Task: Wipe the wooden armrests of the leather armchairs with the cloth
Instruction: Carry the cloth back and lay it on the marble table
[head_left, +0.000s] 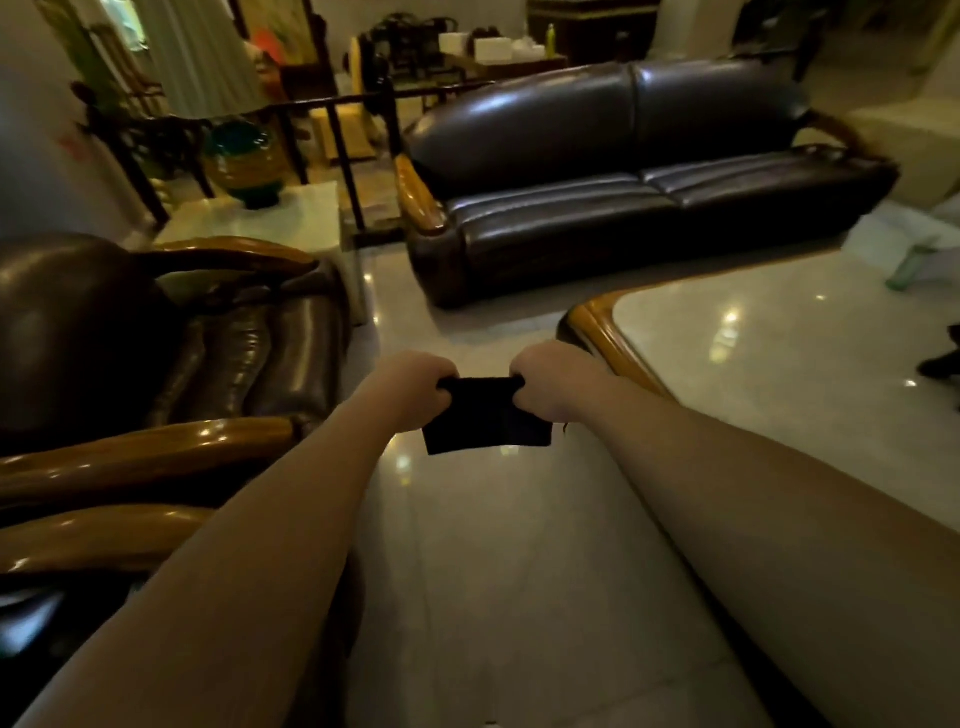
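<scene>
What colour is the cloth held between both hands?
Black cloth, seen in the head view.

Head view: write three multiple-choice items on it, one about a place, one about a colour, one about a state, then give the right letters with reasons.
1. Where is the cloth?
A. on the sofa seat
B. held in the air over the floor
C. draped on an armrest

2. What colour is the cloth?
A. white
B. yellow
C. black

3. How is the cloth held?
A. by both hands at its top edge
B. by the left hand alone
C. by no hand

Answers: 1 B, it hangs above the pale floor, clear of the armchair. 2 C, it looks black. 3 A, the left hand and the right hand each grip a top corner.
</scene>
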